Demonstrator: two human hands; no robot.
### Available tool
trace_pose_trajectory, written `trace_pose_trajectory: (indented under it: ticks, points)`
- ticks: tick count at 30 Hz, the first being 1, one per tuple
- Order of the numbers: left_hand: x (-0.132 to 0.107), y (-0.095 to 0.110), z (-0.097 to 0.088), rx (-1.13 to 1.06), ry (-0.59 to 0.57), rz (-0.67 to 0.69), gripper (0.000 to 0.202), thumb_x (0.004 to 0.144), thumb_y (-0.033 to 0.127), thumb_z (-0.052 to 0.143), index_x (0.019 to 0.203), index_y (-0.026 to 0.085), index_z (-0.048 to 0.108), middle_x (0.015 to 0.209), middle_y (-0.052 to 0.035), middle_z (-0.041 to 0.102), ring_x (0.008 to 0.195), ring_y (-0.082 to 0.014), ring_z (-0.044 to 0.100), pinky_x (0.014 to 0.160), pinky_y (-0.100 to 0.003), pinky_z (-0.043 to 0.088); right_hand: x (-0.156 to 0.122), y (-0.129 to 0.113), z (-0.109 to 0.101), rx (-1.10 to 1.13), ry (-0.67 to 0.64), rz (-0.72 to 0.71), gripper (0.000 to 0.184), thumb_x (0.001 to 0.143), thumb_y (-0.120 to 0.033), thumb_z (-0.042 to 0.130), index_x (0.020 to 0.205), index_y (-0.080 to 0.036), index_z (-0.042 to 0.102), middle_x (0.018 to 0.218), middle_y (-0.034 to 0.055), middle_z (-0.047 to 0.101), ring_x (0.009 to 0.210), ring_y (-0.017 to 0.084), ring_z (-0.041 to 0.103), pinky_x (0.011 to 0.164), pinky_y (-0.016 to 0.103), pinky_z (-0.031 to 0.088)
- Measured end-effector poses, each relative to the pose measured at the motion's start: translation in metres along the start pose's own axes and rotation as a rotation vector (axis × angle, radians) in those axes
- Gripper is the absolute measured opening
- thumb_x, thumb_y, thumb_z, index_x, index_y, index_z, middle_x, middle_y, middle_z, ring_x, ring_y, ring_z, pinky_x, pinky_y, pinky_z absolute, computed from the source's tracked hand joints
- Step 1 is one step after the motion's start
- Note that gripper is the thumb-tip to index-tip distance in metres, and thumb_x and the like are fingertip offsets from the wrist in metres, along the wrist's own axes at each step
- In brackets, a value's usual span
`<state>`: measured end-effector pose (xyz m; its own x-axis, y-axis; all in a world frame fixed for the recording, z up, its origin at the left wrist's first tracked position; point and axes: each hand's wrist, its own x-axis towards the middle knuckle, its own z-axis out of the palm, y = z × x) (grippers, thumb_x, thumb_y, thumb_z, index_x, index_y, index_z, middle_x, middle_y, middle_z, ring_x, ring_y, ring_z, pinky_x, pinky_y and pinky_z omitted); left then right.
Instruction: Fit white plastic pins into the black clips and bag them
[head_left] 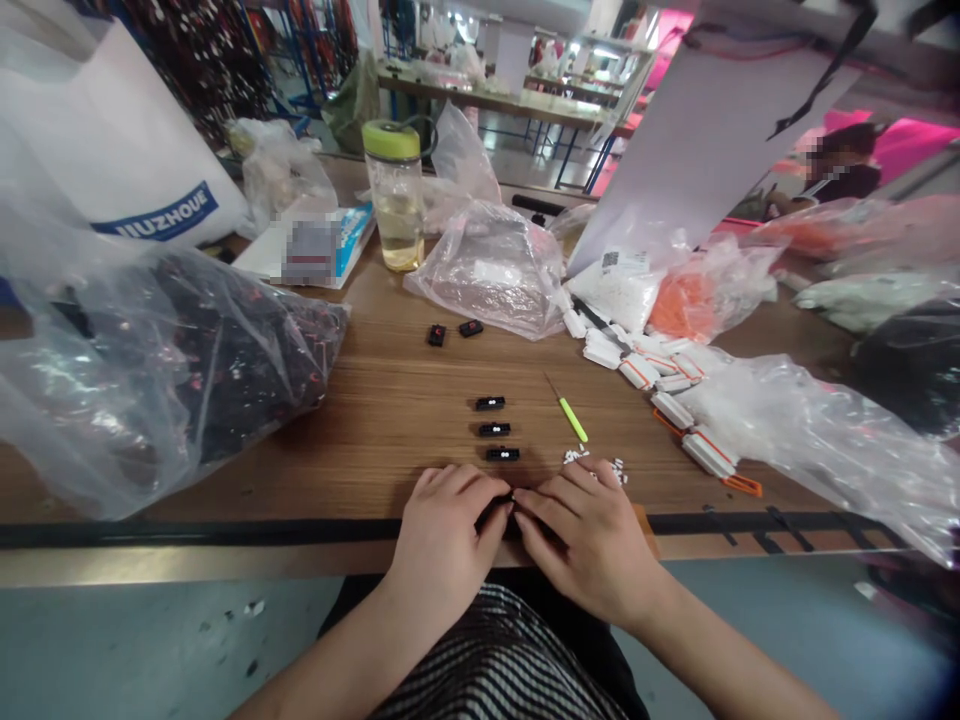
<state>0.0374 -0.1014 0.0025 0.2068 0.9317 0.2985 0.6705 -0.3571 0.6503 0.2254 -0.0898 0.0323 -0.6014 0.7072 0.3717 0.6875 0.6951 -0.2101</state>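
At the table's front edge, my left hand (450, 525) and my right hand (585, 530) meet, fingers closed round a small black connector housing (504, 497). Most of that part is hidden by the fingers. Just beyond lie three similar black connector housings (495, 429) in a column, each showing two white dots. Small white pieces (576, 456) are scattered by my right fingers, some partly covered by the hand. A pick with a lime-green handle (574, 420) and thin metal tip lies past them. Two more black parts with red marks (437, 335) sit farther back.
White parts with orange edges (637, 373) lie at the right beside clear plastic bags (787, 420). A large bag of black parts (225, 360) fills the left. At the back stand a bottle with a green lid (394, 200) and a clear bag (495, 265). Another person (844, 165) sits far right.
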Motion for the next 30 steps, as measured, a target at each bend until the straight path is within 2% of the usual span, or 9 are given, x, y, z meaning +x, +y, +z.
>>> trace_pose_trajectory:
  ticks: [3,7,11,14,17,20,22,26,30]
  points:
    - [0.001,0.000,0.002,0.064,0.047,0.018,0.013,0.092,0.016,0.060,0.101,0.022,0.068,0.093,-0.0036,0.071,0.084,-0.0233,0.063,0.078,-0.043,0.048,-0.006,0.015,-0.006,0.035,0.083,0.105,0.016,0.089,-0.023,0.063,0.101,-0.019,0.072,0.085,0.0045,0.073,0.079,0.020,0.061,0.079,0.039,0.040]
    - [-0.001,0.000,0.006,0.128,0.094,0.037,0.019,0.093,0.014,0.057,0.108,0.021,0.065,0.099,-0.0052,0.070,0.087,-0.0235,0.064,0.078,-0.043,0.051,-0.025,0.044,-0.020,-0.042,0.150,0.207,0.011,0.090,-0.023,0.063,0.094,-0.021,0.072,0.084,0.0043,0.073,0.074,0.019,0.062,0.078,0.038,0.041]
    - [0.007,-0.001,-0.013,0.085,0.119,0.069,0.016,0.092,0.020,0.062,0.107,0.021,0.065,0.101,-0.0056,0.070,0.089,-0.0233,0.064,0.081,-0.043,0.052,-0.050,0.073,-0.027,-0.086,0.232,0.325,0.011,0.090,-0.029,0.063,0.094,-0.023,0.072,0.087,0.0054,0.074,0.078,0.021,0.065,0.081,0.039,0.044]
    - [0.041,-0.005,-0.043,0.010,0.106,0.098,0.014,0.096,0.020,0.055,0.100,0.021,0.069,0.098,-0.0042,0.071,0.090,-0.0194,0.065,0.082,-0.036,0.052,-0.067,0.093,-0.020,-0.057,0.323,0.476,0.017,0.089,-0.035,0.064,0.098,-0.022,0.072,0.089,0.0066,0.074,0.079,0.022,0.066,0.081,0.039,0.048]
    - [0.099,-0.017,-0.064,0.177,0.055,0.090,0.015,0.094,0.021,0.058,0.093,0.021,0.073,0.094,-0.0041,0.071,0.084,-0.0189,0.065,0.080,-0.035,0.050,-0.079,0.108,-0.009,0.091,0.369,0.695,0.030,0.087,-0.043,0.065,0.106,-0.022,0.073,0.092,0.0068,0.075,0.078,0.022,0.068,0.076,0.036,0.053]
    - [0.158,-0.036,-0.060,0.435,-0.069,0.033,0.017,0.093,0.022,0.057,0.098,0.020,0.074,0.102,-0.0073,0.070,0.095,-0.0230,0.064,0.085,-0.036,0.048,-0.085,0.116,-0.002,0.222,0.406,0.850,0.037,0.084,-0.048,0.066,0.107,-0.021,0.074,0.098,0.0070,0.077,0.086,0.024,0.071,0.083,0.036,0.055]
    - [0.185,-0.049,-0.048,0.555,-0.133,-0.025,0.018,0.092,0.024,0.059,0.104,0.019,0.072,0.110,-0.0107,0.068,0.103,-0.0272,0.062,0.083,-0.037,0.049,-0.086,0.119,-0.001,0.257,0.403,0.872,0.037,0.083,-0.050,0.067,0.104,-0.021,0.075,0.101,0.0074,0.077,0.092,0.025,0.072,0.090,0.038,0.054]
    - [0.206,-0.064,-0.027,0.613,-0.143,-0.091,0.022,0.094,0.024,0.057,0.110,0.014,0.068,0.112,-0.0156,0.067,0.103,-0.0290,0.063,0.084,-0.038,0.049,-0.089,0.125,-0.001,0.248,0.377,0.876,0.039,0.080,-0.053,0.068,0.101,-0.021,0.077,0.099,0.0076,0.078,0.092,0.027,0.072,0.089,0.039,0.056]
    - [0.198,-0.058,-0.025,0.613,-0.188,-0.099,0.022,0.095,0.022,0.054,0.108,0.012,0.069,0.108,-0.0165,0.068,0.100,-0.0294,0.065,0.086,-0.039,0.049,-0.089,0.129,-0.002,0.196,0.369,0.898,0.040,0.077,-0.055,0.068,0.098,-0.022,0.078,0.093,0.0069,0.079,0.088,0.027,0.073,0.086,0.038,0.057]
